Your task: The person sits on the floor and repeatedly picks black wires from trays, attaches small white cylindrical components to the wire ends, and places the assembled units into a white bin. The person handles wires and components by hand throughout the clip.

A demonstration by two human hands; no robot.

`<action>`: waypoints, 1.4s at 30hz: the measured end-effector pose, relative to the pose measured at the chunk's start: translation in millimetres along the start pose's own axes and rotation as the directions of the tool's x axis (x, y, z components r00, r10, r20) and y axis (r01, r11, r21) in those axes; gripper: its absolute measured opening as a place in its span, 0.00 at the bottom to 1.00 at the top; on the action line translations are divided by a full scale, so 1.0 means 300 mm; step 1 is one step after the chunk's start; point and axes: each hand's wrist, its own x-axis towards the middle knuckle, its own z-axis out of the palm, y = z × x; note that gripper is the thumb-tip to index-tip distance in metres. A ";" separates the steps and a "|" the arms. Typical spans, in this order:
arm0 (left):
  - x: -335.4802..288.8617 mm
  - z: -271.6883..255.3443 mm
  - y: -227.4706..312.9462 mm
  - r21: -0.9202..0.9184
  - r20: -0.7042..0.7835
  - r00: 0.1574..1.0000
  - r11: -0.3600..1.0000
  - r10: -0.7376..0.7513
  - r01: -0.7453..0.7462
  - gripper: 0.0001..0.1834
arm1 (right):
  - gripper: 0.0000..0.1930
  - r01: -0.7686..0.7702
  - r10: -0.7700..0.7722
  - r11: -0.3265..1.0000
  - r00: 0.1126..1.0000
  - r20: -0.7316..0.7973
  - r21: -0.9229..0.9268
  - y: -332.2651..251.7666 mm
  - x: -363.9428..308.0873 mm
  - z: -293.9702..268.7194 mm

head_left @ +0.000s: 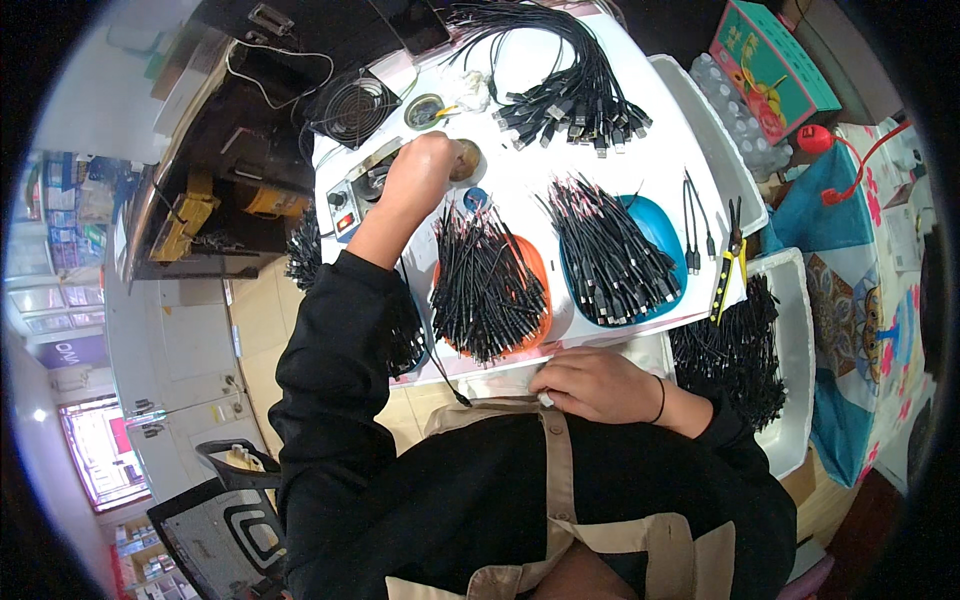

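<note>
- Curled loosely at lower centre, the right hand (598, 385) rests on the near table edge (640, 352), fingers together against the apron strap; whether it pinches anything cannot be told.
- Just beyond it, centre frame, an orange tray (537, 275) holds a heap of short black cables (485, 285).
- Right of that, a blue tray (655, 225) carries more black cables.
- Yellow-handled cutters (728, 262) lie at the table's right edge, beside a white bin (800, 340) of cables.
- Higher, upper centre, the left hand (425, 165) is closed into a fist, touching a round brownish pot (466, 158); what it grips is hidden.
- A small fan (352, 107) stands upper left.
- Farthest, a bundle of plug-ended cables (575, 95) fans out at the top.
</note>
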 end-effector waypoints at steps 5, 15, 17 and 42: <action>0.008 0.015 -0.004 0.039 0.026 1.000 0.999 -0.015 0.014 0.04 | 0.11 0.011 -0.012 1.000 1.000 -0.014 -0.007 0.007 -0.007 0.000; -0.037 -0.067 0.033 0.036 0.045 0.995 0.995 -0.090 0.088 0.08 | 0.09 -0.038 0.030 0.989 0.998 -0.062 -0.140 0.002 -0.029 0.020; -0.077 -0.109 0.026 -0.059 -0.059 0.995 0.995 -0.079 0.076 0.07 | 0.09 -0.057 0.050 0.985 0.998 -0.048 -0.162 -0.002 -0.035 0.028; -0.211 -0.137 -0.206 0.115 -0.129 0.968 0.967 -0.213 0.228 0.04 | 0.09 -0.059 0.065 0.967 0.998 0.014 -0.248 0.002 -0.033 0.110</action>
